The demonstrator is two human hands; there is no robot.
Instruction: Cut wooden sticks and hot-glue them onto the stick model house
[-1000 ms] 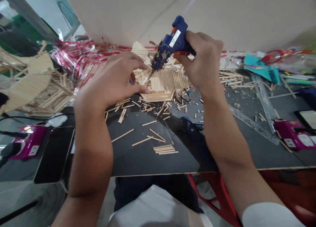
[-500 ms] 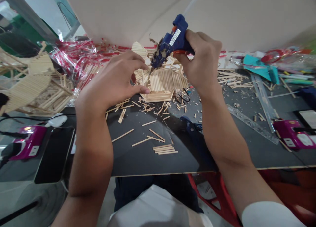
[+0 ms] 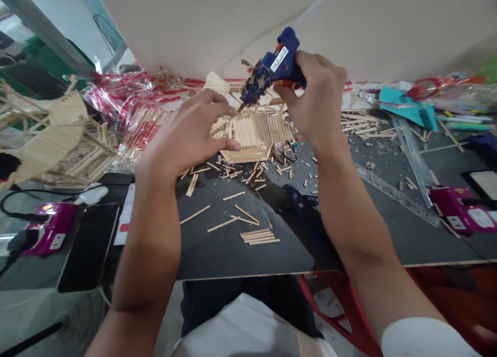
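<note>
My right hand point(image 3: 316, 101) is closed round a blue glue gun point(image 3: 272, 67), whose nozzle points down and left at the top edge of a small model made of wooden sticks point(image 3: 256, 132). A clear glue stick juts from the gun's back. My left hand point(image 3: 186, 134) rests on the model's left side, thumb along its lower edge and fingers pinching the sticks at the top. The model sits on a dark mat point(image 3: 233, 243) strewn with loose sticks point(image 3: 259, 236).
Larger stick structures point(image 3: 54, 145) and red-and-clear plastic wrappers point(image 3: 116, 95) lie at the left. A black phone point(image 3: 87, 246) and a purple device point(image 3: 42, 233) sit front left. Clear rulers point(image 3: 411, 155), another purple device point(image 3: 462, 214) and teal paper point(image 3: 404, 106) are at the right. A beige board stands behind.
The view has shifted slightly. My left hand has slid a little right along the model, and the glue gun's nozzle has lifted slightly above the sticks.
</note>
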